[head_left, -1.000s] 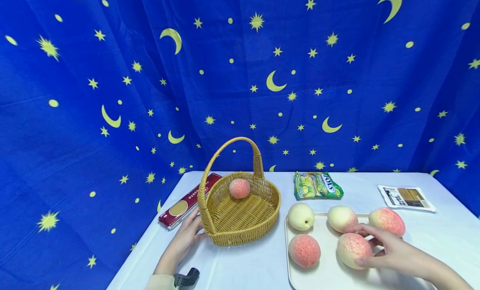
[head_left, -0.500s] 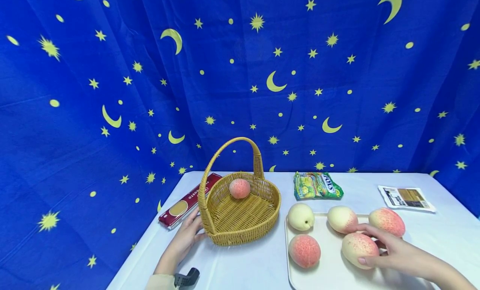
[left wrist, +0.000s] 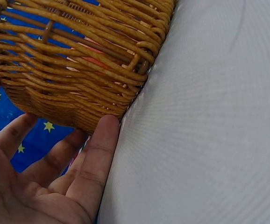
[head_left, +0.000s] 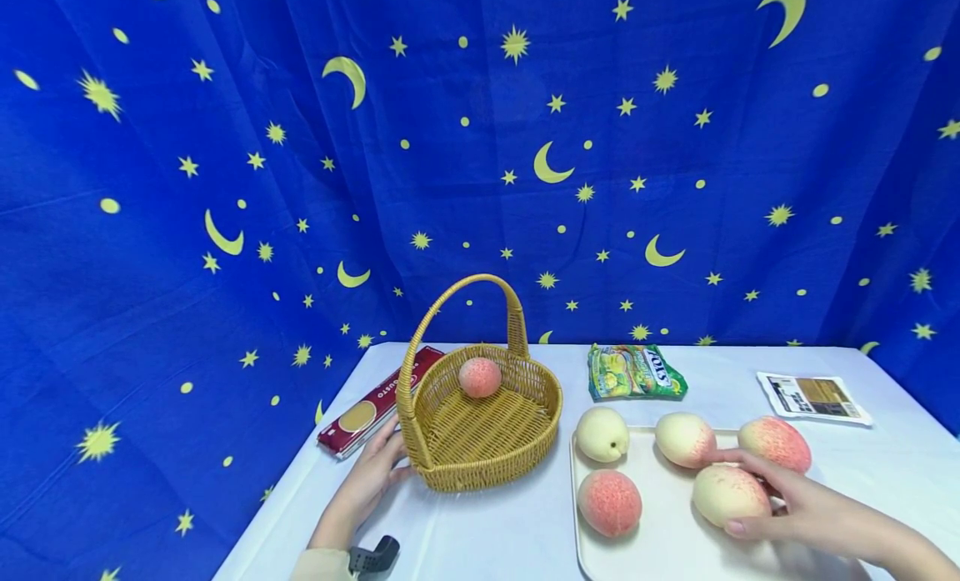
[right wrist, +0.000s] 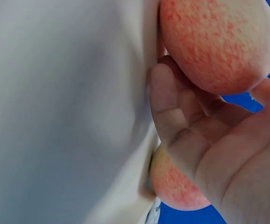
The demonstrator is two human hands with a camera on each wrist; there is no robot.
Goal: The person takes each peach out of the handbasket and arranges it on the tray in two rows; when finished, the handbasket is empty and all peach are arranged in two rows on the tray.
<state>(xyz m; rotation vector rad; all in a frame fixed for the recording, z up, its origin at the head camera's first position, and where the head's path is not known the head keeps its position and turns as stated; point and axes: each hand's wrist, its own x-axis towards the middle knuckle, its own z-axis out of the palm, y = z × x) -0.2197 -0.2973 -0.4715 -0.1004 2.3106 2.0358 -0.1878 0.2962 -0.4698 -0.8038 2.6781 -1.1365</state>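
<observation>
My left hand (head_left: 371,471) rests its extended fingers against the outer side of a heart-shaped wicker basket (head_left: 491,475) with a tall hoop handle. In the left wrist view, the fingertips touch the woven wall (left wrist: 65,93) low down by the cloth. Inside the basket lies one pink peach (head_left: 480,378) near the back. On the right, my right hand (head_left: 798,502) curls its fingers and thumb round a pale peach with red speckles (head_left: 729,493), low over a white tray (head_left: 663,556). In the right wrist view, the fingers lie under and behind this peach (right wrist: 219,42).
Around the held peach on the tray are a pale peach (head_left: 602,435), a pink peach (head_left: 610,503), a yellowish peach (head_left: 684,439) and a red-tinged peach (head_left: 775,444). Behind are a green candy bag (head_left: 636,373) and a flat white packet (head_left: 815,398). A red packet (head_left: 378,402) lies left of the basket.
My right hand has shifted slightly to the right with the peach, which has turned so more of its pale side shows. The left hand and basket stay put.
</observation>
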